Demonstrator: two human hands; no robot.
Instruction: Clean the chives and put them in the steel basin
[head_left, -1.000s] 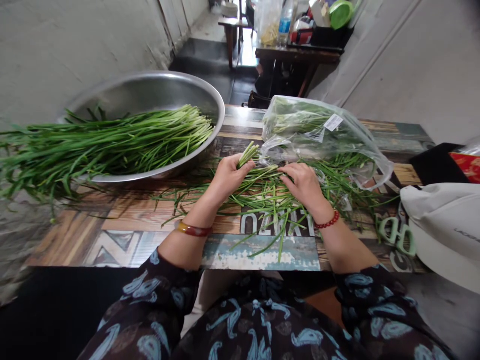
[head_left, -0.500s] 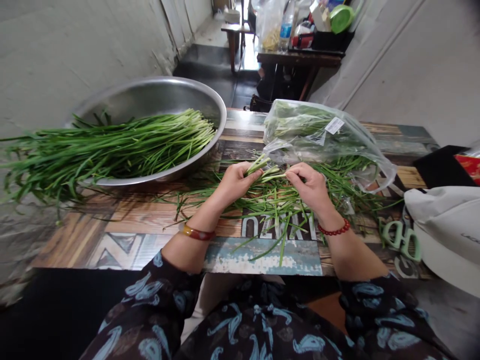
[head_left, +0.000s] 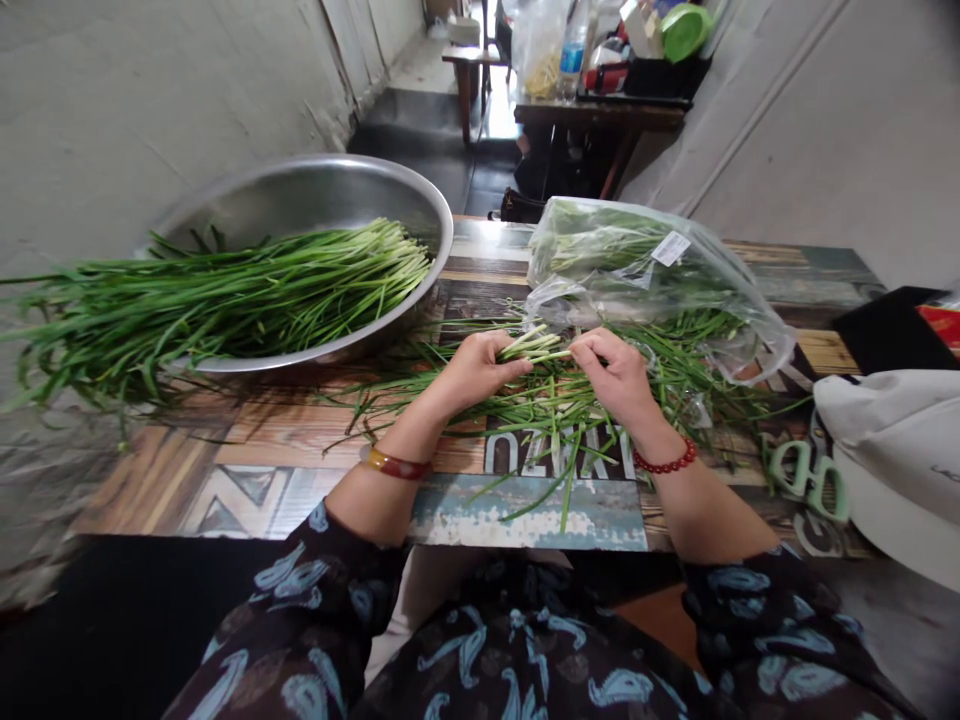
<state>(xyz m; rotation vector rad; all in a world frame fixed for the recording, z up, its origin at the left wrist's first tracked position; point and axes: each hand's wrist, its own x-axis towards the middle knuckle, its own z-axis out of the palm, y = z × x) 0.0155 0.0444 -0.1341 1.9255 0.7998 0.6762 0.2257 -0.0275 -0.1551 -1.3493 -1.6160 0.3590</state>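
Left hand (head_left: 480, 375) has a small bunch of garlic chives (head_left: 529, 344) gripped over the table (head_left: 270, 430), right hand (head_left: 613, 372) pinches a stem end (head_left: 562, 354). Looks partway to me: big heap (head_left: 262, 300) sits in the steel basin (head_left: 444, 235), greens (head_left: 611, 240) in the plastic bag (head_left: 671, 248) seem left; loose stalks (head_left: 555, 412), can't tell.
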